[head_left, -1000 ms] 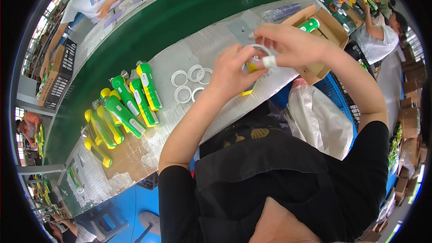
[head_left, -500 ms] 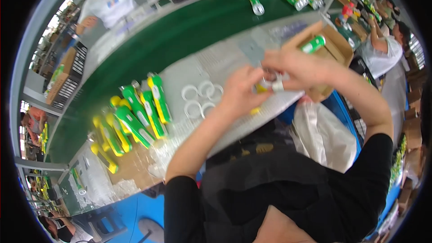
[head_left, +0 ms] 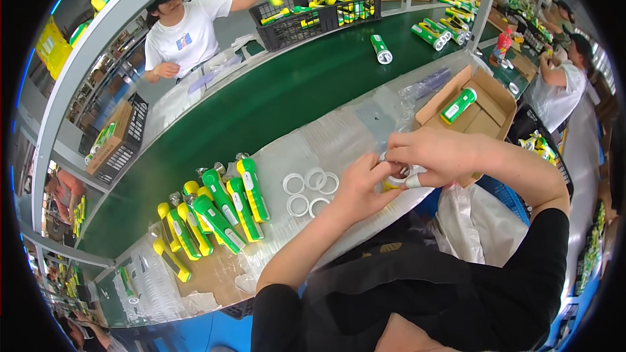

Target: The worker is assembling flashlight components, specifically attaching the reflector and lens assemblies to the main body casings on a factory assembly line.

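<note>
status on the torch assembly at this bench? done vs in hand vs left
Done, by the look of it: one green torch lies in the cardboard box. In hand: left hand and right hand hold a yellow torch piece between them, details hidden by the fingers. Left: about ten green-and-yellow torches in a row and five white rings on the bench.

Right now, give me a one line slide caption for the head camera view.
Left hand and right hand work a yellow flashlight head beside white rings and green-yellow flashlights.

Torches [head_left: 212, 215] are laid left of the rings [head_left: 310, 190]; a cardboard box [head_left: 488, 101] is set right, conveyor belt [head_left: 261, 101] behind.
</note>
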`<state>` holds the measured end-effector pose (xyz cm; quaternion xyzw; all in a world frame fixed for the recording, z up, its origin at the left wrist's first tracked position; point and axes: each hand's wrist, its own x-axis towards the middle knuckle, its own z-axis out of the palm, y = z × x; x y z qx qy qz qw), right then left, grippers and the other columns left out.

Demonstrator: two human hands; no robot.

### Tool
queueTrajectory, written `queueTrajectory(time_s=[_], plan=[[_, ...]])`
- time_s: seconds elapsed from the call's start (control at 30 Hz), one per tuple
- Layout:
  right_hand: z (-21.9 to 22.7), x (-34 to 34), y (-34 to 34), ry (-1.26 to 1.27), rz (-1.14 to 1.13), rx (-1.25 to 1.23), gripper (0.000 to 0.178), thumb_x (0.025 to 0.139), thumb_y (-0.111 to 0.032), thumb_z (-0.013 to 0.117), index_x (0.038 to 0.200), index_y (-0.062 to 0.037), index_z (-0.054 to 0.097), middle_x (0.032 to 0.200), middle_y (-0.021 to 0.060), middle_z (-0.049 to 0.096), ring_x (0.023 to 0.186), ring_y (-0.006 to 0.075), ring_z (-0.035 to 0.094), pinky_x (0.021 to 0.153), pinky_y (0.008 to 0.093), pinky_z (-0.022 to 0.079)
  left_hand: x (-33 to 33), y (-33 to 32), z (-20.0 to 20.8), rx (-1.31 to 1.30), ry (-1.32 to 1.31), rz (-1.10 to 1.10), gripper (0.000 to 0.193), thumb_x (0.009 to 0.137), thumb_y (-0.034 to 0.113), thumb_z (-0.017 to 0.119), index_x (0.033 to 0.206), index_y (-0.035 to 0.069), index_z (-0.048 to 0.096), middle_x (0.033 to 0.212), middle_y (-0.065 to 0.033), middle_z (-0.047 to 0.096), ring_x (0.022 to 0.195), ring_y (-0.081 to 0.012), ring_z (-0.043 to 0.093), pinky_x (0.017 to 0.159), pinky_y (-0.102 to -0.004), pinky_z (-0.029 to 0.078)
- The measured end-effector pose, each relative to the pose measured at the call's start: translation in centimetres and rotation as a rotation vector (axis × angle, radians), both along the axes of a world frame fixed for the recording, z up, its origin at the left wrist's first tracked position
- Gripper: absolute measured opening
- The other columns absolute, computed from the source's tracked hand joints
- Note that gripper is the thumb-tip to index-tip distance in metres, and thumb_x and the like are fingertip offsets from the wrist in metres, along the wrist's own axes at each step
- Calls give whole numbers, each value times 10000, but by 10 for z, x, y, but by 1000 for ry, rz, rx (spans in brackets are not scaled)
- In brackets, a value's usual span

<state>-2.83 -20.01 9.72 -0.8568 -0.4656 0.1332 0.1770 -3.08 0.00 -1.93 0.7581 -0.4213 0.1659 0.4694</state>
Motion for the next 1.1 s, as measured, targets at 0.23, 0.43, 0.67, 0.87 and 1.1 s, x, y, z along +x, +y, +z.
queueTrajectory(time_s=[0.23, 0.43, 0.67, 0.87, 1.1], plan=[[1, 16, -4, 48, 57, 28, 351, 660, 23, 619, 1003, -6, 550, 1010, 132, 535, 900, 342, 596, 738, 404, 498, 11, -3, -4, -10, -3, -3, 357, 650, 132, 836, 964, 113, 667, 839, -81, 586, 780, -278, 588, 660, -379, 474], [-2, 9, -2, 27, -144, -71, 329, 711, 10, 645, 1024, -18, 550, 972, 114, 543, 845, 331, 603, 713, 403, 489, 13, -8, -3, -40, -11, -32, 371, 640, 149, 843, 963, 120, 663, 831, -77, 546, 760, -266, 561, 640, -383, 463], [3, 1, -2, 29, -76, -107, 377, 662, 45, 614, 1028, -16, 548, 965, 112, 549, 828, 337, 601, 705, 402, 486, 6, -7, -6, 5, -30, -21, 377, 652, 160, 844, 979, 119, 661, 794, -64, 522, 719, -255, 536, 613, -375, 443], [-1, 1, -5, 17, -102, -17, 417, 629, 77, 592, 1034, -13, 549, 990, 124, 562, 878, 362, 605, 723, 417, 489, 7, -7, 0, 31, -3, -1, 375, 647, 127, 859, 972, 96, 675, 870, -58, 645, 797, -251, 619, 673, -351, 482], [0, 1, -9, -42, -135, -73, 408, 637, 75, 588, 1032, -18, 552, 895, 138, 618, 852, 377, 606, 709, 434, 478, 10, -12, -3, -14, -39, -29, 372, 659, 202, 854, 974, 118, 674, 796, -56, 533, 725, -249, 546, 624, -365, 450]])
